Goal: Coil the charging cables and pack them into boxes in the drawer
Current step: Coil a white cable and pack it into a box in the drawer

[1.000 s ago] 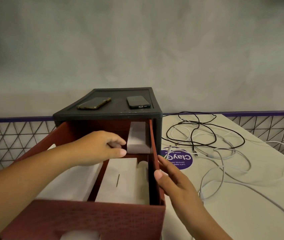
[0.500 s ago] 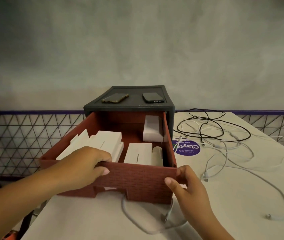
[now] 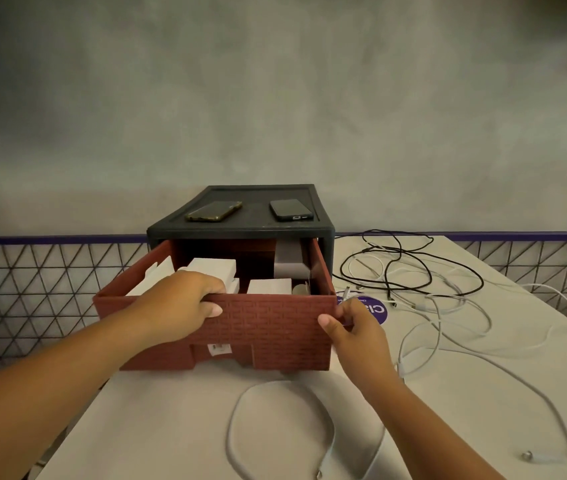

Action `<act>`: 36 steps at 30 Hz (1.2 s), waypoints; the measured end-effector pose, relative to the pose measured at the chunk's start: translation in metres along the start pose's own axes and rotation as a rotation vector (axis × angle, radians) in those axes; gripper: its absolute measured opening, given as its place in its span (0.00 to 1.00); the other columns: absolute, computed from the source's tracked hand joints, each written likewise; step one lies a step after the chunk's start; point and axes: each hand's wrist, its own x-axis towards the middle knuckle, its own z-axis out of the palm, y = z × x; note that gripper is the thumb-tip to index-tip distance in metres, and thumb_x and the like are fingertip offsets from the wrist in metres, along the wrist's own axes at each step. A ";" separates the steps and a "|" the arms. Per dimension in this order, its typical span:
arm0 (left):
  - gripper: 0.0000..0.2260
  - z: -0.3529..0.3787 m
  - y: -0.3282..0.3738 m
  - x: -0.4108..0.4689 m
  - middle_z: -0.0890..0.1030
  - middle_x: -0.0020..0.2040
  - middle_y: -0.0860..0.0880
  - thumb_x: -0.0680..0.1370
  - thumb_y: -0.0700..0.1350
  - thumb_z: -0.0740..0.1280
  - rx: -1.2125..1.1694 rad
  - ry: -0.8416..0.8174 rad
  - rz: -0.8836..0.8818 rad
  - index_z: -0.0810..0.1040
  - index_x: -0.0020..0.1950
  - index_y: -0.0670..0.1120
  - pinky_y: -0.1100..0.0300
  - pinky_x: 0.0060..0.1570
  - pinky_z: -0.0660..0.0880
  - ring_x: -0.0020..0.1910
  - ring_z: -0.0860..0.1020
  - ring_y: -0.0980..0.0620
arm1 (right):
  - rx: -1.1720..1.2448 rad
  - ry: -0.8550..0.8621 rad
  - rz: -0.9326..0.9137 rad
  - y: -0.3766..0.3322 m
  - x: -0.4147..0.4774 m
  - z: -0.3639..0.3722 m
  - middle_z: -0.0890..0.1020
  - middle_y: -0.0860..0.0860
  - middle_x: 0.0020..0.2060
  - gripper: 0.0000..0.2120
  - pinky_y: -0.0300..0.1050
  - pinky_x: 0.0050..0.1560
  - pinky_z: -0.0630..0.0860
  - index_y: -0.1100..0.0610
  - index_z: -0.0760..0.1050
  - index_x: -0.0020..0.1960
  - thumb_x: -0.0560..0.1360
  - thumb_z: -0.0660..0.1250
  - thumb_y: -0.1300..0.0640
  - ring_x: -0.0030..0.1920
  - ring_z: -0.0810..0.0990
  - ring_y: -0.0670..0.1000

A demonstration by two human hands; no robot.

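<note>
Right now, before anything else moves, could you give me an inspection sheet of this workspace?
Surface: pale table, a round purple sticker on it.
Job's things: red drawer pulled out of its black cabinet, white boxes inside.
Clutter: two phones lying on the cabinet top.
Hands: left hand grips the drawer's front rim; right hand pinches its front right corner.
Cables: white cables loose and uncoiled on the table, one loop in front of the drawer; black cable tangled among them.
Surroundings: grey wall, wire mesh fence behind the table.

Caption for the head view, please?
Left hand and right hand grip the front wall of the open red drawer; white boxes inside, loose cables on the table.
</note>
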 end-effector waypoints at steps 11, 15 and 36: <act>0.06 0.014 -0.018 0.068 0.79 0.40 0.52 0.77 0.44 0.66 -0.010 0.053 -0.041 0.77 0.41 0.51 0.56 0.45 0.75 0.42 0.77 0.54 | 0.005 -0.003 0.038 0.011 0.065 0.017 0.75 0.45 0.35 0.10 0.37 0.34 0.68 0.52 0.68 0.38 0.76 0.65 0.57 0.37 0.75 0.45; 0.08 0.022 -0.025 0.084 0.78 0.43 0.50 0.78 0.45 0.65 -0.025 0.098 -0.064 0.74 0.39 0.55 0.54 0.45 0.76 0.43 0.77 0.52 | -0.053 -0.026 0.036 0.014 0.086 0.023 0.75 0.44 0.37 0.09 0.38 0.36 0.70 0.51 0.67 0.40 0.77 0.64 0.55 0.38 0.75 0.44; 0.15 0.095 -0.011 0.024 0.67 0.67 0.57 0.76 0.48 0.67 -0.259 0.170 0.158 0.74 0.63 0.54 0.62 0.67 0.61 0.66 0.65 0.59 | -0.111 -0.291 0.014 0.041 0.030 -0.004 0.77 0.45 0.38 0.05 0.37 0.44 0.72 0.47 0.74 0.48 0.75 0.67 0.56 0.39 0.76 0.45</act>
